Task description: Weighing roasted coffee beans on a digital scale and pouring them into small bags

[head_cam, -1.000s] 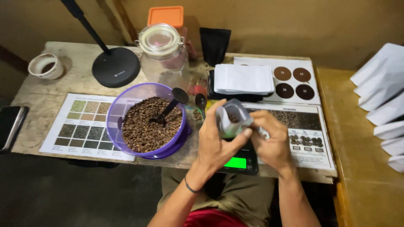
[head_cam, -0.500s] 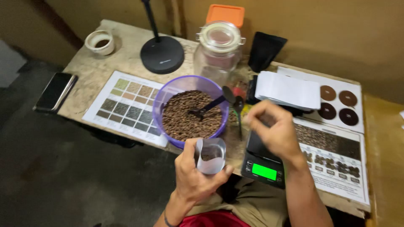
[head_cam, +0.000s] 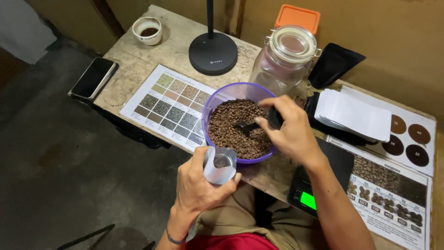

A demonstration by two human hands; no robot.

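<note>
My left hand (head_cam: 196, 187) holds a small silver pouch (head_cam: 219, 164) with its mouth open upward, just in front of a purple bowl (head_cam: 213, 103) full of roasted coffee beans (head_cam: 231, 121). My right hand (head_cam: 289, 132) reaches over the bowl's right side and grips a black scoop (head_cam: 246, 126) whose cup sits in the beans.
A black scale with a green display (head_cam: 309, 200) sits near my right forearm. Behind the bowl stand a glass jar (head_cam: 286, 60), a black lamp base (head_cam: 212, 53), an orange-lidded box (head_cam: 297, 17) and a black pouch (head_cam: 335, 64). A stack of white pouches (head_cam: 356, 115), printed charts (head_cam: 169, 104), a phone (head_cam: 94, 78) and a cup (head_cam: 147, 30) lie around.
My right hand moved from above the scale to the bowl and took hold of the scoop. My left hand kept the pouch, bringing it closer to the bowl's front rim.
</note>
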